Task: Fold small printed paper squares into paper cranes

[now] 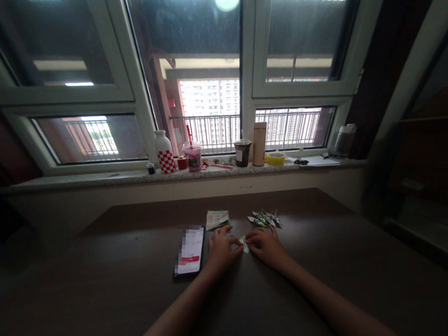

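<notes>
A small folded piece of paper (pixel 245 245) is held low over the brown table (pixel 129 302), between my two hands. My left hand (pixel 223 248) pinches its left side with the fingertips. From the right, my right hand (pixel 267 245) has its fingers closed on the paper's other side. Just beyond my right hand lies a pile of folded paper pieces (pixel 265 218). A stack of printed paper sheets (pixel 218 219) rests beyond my left hand. To the left of that hand is a phone (pixel 190 251) with its screen lit.
Along the windowsill (pixel 216 173) stand a checkered white bottle (pixel 165 153), a pink cup (pixel 193 156), a dark drink cup (pixel 242 153), a tan cylinder (pixel 259 144) and a yellow tape roll (pixel 275 159). Windows rise behind them.
</notes>
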`<state>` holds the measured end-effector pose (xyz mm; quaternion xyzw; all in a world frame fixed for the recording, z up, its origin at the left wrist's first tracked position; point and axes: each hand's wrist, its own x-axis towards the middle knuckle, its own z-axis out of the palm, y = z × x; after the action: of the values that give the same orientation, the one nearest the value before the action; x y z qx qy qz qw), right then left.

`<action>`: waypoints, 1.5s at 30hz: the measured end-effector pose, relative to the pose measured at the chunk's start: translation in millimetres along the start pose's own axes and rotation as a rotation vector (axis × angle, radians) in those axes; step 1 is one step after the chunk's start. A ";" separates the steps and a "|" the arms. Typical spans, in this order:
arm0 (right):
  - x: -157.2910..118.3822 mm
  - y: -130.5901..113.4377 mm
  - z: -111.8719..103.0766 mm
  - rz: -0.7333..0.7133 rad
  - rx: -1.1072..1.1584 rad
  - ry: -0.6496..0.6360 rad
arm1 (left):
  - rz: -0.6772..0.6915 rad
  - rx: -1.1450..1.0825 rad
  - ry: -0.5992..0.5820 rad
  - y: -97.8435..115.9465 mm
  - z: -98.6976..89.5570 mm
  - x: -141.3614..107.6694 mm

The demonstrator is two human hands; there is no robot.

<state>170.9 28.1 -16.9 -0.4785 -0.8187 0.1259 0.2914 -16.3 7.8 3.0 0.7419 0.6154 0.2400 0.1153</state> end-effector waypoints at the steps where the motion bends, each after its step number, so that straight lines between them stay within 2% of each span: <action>1: 0.2 0.4 0.0 0.004 0.003 -0.002 | 0.000 0.000 0.004 -0.4 0.5 0.1; 8: 0.1 0.1 -0.5 -0.003 -0.012 -0.002 | 0.002 -0.005 0.031 -0.7 4.3 1.4; 17: -0.8 -1.1 -1.5 0.001 0.006 -0.022 | -0.078 -0.021 0.049 9.0 3.5 3.8; 28: 4.3 5.6 0.2 0.051 0.044 -0.075 | -0.189 -0.040 0.024 9.7 14.5 8.7; 36: 5.9 17.4 1.0 0.090 0.151 -0.086 | -0.187 -0.025 0.005 10.2 14.9 9.0; 40: 11.0 24.7 6.3 0.120 0.202 -0.045 | -0.172 -0.018 -0.002 9.8 15.5 8.8; 45: 13.4 20.1 8.3 0.183 0.182 -0.019 | -0.175 0.025 -0.027 10.5 14.8 9.1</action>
<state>175.2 50.4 -28.5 -0.5216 -0.7595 0.2302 0.3132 1.2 16.2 -2.8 0.6899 0.6791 0.2114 0.1347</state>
